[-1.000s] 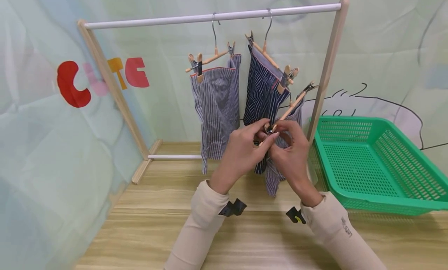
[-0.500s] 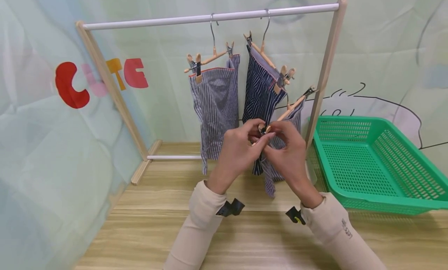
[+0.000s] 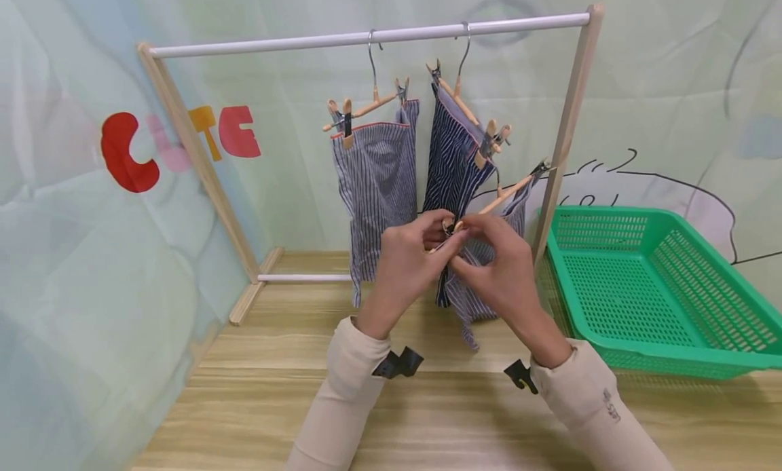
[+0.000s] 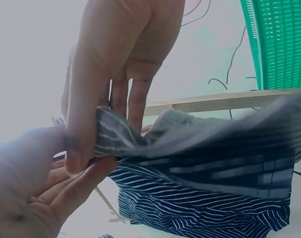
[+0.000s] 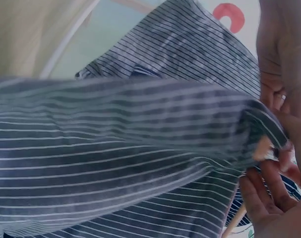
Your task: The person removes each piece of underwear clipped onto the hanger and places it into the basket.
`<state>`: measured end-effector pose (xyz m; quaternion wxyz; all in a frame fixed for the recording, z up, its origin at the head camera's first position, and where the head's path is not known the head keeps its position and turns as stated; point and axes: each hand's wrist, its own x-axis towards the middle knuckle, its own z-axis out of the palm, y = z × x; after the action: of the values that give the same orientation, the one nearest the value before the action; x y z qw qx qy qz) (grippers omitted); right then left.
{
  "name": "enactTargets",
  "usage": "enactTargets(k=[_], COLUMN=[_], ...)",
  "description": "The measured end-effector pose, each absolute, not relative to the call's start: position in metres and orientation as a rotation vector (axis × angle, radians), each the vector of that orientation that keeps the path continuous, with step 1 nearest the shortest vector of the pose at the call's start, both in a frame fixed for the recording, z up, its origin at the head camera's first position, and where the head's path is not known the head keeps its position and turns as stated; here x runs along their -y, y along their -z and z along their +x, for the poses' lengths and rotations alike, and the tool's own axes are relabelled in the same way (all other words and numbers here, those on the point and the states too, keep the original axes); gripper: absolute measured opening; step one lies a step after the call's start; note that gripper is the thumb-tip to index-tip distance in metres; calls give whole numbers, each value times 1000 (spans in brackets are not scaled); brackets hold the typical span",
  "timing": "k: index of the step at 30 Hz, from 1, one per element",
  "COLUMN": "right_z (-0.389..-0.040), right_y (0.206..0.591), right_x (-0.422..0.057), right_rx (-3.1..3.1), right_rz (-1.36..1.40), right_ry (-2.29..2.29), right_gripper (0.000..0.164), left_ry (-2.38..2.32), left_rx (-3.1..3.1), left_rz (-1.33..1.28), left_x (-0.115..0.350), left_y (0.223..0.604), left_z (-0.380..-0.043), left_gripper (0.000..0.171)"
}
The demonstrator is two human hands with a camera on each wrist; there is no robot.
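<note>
Both hands meet at the near clip (image 3: pixel 451 227) of a small wooden clip hanger (image 3: pixel 510 194), below the rail. My left hand (image 3: pixel 403 264) pinches a corner of grey striped pants (image 3: pixel 476 301) at that clip, thumb pointing right. My right hand (image 3: pixel 504 267) pinches the clip from the other side. Cloth of the striped pants (image 5: pixel 115 163) fills much of the right wrist view, its corner gathered at the fingertips. The hanger's far clip (image 3: pixel 540 167) holds the pants' other side, beside the rack's right post. Fingers partly hide the near clip.
A rack with a white rail (image 3: pixel 256 47) bears light striped pants (image 3: pixel 381 179) and navy striped pants (image 3: pixel 455 152), each on a clip hanger. The navy pair hangs right behind my hands. A green basket (image 3: pixel 684 359) stands right of the rack on the wooden table (image 3: pixel 256 403).
Both hands have shifted slightly left with the near clip, and the held hanger and pants have moved with them. The fingers keep pinching at the clip.
</note>
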<state>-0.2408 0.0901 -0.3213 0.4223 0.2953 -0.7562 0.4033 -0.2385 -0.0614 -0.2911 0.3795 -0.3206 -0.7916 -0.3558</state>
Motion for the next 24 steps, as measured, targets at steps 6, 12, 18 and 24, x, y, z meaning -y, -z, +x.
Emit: enactTargets(k=[6, 12, 18, 24], right_z=[-240, -241, -241, -245], right_y=[318, 314, 309, 305], right_x=[-92, -98, -107, -122], right_rx=[1932, 2016, 2123, 2126], right_rz=[781, 816, 742, 611], right_ry=[-939, -893, -898, -895], right_gripper=[42, 55, 66, 67], left_ry=[928, 945, 964, 956], left_rx=[2019, 2013, 2015, 2006], left_rz=[-842, -861, -898, -931], left_x=[67, 71, 75, 80], left_y=[290, 289, 288, 288], left_z=[-242, -245, -246, -248], left_gripper=[23, 23, 19, 18])
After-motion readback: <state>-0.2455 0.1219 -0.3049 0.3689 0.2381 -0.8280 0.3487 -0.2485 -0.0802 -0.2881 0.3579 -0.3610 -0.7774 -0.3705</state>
